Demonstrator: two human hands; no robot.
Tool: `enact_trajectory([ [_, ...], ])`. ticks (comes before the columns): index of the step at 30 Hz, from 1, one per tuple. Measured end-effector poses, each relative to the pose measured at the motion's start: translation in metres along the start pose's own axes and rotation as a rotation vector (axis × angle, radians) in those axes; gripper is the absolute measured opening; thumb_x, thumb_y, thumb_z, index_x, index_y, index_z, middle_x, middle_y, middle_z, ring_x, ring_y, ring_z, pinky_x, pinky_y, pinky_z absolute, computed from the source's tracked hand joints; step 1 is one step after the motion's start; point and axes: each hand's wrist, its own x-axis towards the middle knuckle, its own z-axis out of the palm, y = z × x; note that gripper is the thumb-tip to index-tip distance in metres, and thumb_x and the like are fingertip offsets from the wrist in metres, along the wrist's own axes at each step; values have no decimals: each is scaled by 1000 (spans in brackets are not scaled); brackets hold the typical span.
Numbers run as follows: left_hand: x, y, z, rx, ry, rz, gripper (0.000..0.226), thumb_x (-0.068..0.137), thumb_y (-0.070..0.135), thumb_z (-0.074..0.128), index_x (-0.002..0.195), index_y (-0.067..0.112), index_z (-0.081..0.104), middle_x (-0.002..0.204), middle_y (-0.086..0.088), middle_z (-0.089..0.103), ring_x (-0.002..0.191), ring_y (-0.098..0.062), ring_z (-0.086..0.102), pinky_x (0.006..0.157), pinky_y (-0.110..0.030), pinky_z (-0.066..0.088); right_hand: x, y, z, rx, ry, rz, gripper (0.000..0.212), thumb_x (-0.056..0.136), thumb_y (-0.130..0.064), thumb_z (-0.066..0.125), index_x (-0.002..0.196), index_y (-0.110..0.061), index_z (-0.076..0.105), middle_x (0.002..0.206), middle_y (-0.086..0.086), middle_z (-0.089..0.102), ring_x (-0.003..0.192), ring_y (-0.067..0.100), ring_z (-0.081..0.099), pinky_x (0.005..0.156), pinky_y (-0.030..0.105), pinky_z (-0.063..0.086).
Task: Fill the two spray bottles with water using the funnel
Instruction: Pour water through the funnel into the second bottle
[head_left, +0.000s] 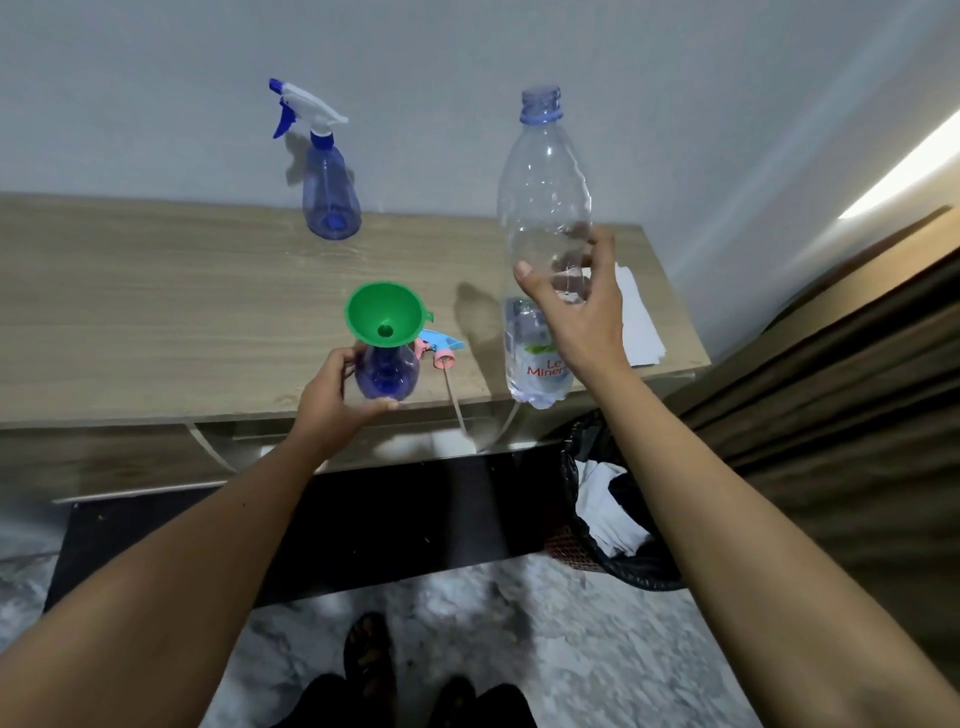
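Both hands are occupied: the left hand (332, 397) is curled around the lower body of a blue spray bottle (387, 371) standing near the front edge of a wooden table (156, 312), while the right hand (576, 306) is wrapped around the middle of a clear water bottle (543, 208), thumb on the near side, with the bottle held upright and uncapped above the table's right part. A green funnel (384, 314) is seated in the neck of the held spray bottle, whose trigger top has been taken off. A pink and blue spray head (441, 351) is lying on the table just beside that bottle, its dip tube reaching past the front edge. A second blue spray bottle (330, 192), with its white and blue trigger fitted, is set upright at the back by the wall, well apart from the hands. White papers (641, 317) are seen behind the right hand, and a lined waste bin (613, 499) stands on the floor below the table's right end.
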Motion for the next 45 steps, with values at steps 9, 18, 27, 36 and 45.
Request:
enact_trajectory([
  [9, 7, -15, 3, -89, -13, -7, 89, 49, 56, 96, 126, 56, 52, 139, 2, 67, 131, -15, 62, 118, -49, 46, -45, -4, -20, -225, -245, 43, 51, 84, -62, 79, 119, -46, 44, 102, -9, 72, 83, 14, 72, 80, 38, 60],
  [18, 0, -1, 5, -111, 23, 1, 86, 59, 26, 102, 122, 57, 52, 139, 3, 65, 132, -15, 61, 119, -45, 45, -62, 4, -36, -511, -410, -20, 54, 81, -71, 71, 120, -47, 41, 97, -6, 72, 86, 24, 71, 87, 47, 59],
  [27, 1, 0, 10, -112, 47, -6, 89, 64, 11, 100, 138, 29, 53, 137, 3, 64, 130, -16, 61, 118, -39, 46, -55, -9, -39, -716, -503, -61, 52, 83, -64, 72, 120, -42, 42, 83, -11, 63, 89, 29, 63, 80, 40, 55],
  [36, 2, -4, 14, -140, 60, -5, 94, 64, 12, 100, 144, 25, 53, 141, 3, 64, 133, -16, 60, 119, -41, 45, -43, -20, -39, -785, -501, -115, 53, 84, -63, 71, 124, -41, 45, 100, -5, 68, 98, 31, 62, 82, 41, 54],
  [45, 2, -6, 15, -150, 74, 12, 90, 62, 15, 101, 137, 33, 54, 140, 3, 65, 133, -16, 59, 120, -41, 44, -40, -16, -34, -852, -508, -157, 54, 83, -63, 70, 124, -41, 44, 103, -2, 67, 99, 28, 62, 76, 37, 50],
])
